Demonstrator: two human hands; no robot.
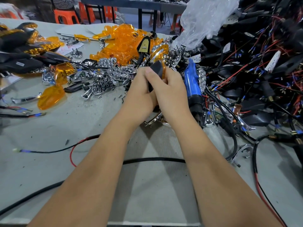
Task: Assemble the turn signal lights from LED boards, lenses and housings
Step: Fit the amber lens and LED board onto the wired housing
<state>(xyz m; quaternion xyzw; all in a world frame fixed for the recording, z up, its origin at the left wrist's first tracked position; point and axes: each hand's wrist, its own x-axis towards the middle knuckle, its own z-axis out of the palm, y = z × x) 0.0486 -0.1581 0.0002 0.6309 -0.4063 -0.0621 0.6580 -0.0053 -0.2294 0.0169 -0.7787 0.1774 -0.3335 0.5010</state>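
Black plastic housing (157, 68) with amber lens (164, 69), gripped at centre above grey table (82, 128) by left hand (139, 94) and right hand (170, 90), thumbs pressing. Best squeezed evenly along seam until fully seated. Amber lens pile (119, 41) behind, blue electric screwdriver (191, 82) just right.

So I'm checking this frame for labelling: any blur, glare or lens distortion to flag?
Head view: wide-angle bending at the edges, forearms stretched; the clear plastic bag glares pale; the wire pile at far right smears; the left hand and right hand gripping the turn signal are fairly sharp; lighting is even, with soft shadows on the table.
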